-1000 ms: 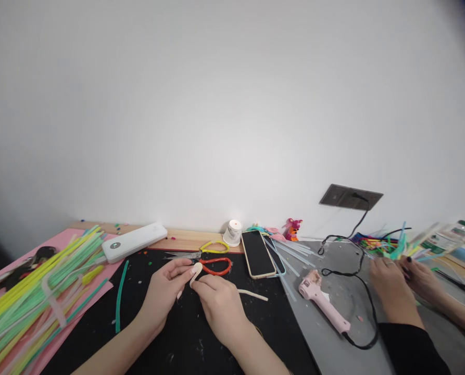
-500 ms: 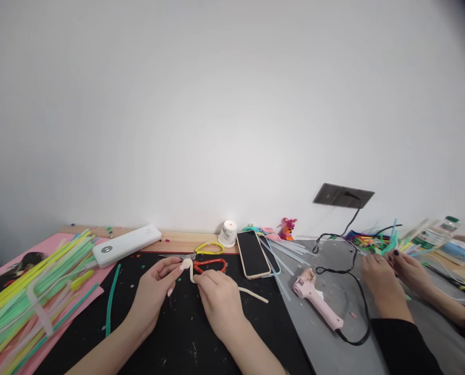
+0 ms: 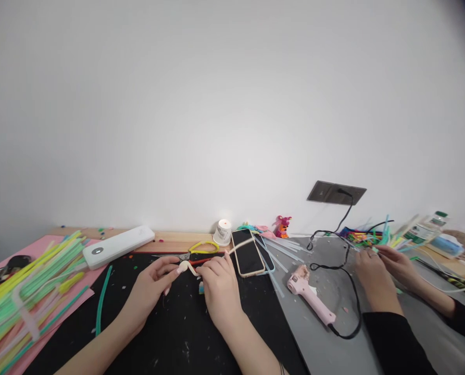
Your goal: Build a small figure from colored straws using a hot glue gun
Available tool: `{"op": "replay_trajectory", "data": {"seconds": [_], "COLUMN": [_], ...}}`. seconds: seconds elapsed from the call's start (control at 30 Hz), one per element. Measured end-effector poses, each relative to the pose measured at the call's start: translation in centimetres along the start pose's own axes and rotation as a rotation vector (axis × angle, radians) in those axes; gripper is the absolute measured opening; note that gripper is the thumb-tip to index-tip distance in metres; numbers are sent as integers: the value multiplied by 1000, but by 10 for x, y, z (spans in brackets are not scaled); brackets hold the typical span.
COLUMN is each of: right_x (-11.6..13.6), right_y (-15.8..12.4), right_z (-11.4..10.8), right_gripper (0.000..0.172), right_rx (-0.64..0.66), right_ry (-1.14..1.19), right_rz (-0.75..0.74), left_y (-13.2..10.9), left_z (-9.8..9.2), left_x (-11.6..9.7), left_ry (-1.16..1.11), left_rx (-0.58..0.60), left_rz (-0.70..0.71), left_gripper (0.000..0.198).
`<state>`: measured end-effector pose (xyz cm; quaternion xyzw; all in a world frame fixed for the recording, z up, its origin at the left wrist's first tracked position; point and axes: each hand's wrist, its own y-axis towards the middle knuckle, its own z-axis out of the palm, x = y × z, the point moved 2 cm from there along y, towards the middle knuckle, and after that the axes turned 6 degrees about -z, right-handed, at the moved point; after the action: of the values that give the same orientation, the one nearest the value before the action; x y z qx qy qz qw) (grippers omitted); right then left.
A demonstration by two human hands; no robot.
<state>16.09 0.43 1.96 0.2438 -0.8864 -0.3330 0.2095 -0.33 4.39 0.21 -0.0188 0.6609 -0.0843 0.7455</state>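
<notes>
Between my hands runs a cream pipe cleaner [image 3: 190, 269], its near end wound into a small flat coil. My left hand [image 3: 156, 284] pinches the coil between thumb and fingertips. Just to the right, my right hand [image 3: 219, 286] has its fingers closed on the strand, and the free end sticks up beyond it across the phone. Behind the hands lie scissors with yellow handles [image 3: 204, 246] and a second, red-handled pair, mostly covered by my right hand. A small bluish piece [image 3: 201, 288] shows beside my right fingers on the black mat [image 3: 170, 333].
At left, bundled pipe cleaners [image 3: 33, 286] lie on pink paper near a white power bank [image 3: 118, 247]. Behind stand a paper cup [image 3: 222, 232] and a phone [image 3: 248, 253]. To the right are a corded pink glue gun [image 3: 311, 297] and another person's hands [image 3: 376, 276].
My right hand has turned the strand, so its free end swung from lying rightward on the mat to pointing up over the phone. The view has shifted slightly right.
</notes>
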Motion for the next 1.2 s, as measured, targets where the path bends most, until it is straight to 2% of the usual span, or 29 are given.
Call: {"op": "replay_trajectory", "data": {"seconds": [0.23,0.63,0.9,1.2], "right_x": [-5,-6,-9,-10], "right_y": [0,3,-3,-2], "right_z": [-2,-7,1,2], "right_gripper": [18,22,33,33], "right_rx": [-85,-153,-163,-166], "right_ry": [16,-105,124,306], "right_rz": [-3,15,-1,26], "left_y": [0,2,6,2], "left_z": [3,2,3,6], "left_x": [0,7,9,4], "left_ry": [46,47,43,56], "left_rx": [82,201,233,286], "left_rz": [-32,-78,-103,-130], "left_gripper": [44,42,47,42]}}
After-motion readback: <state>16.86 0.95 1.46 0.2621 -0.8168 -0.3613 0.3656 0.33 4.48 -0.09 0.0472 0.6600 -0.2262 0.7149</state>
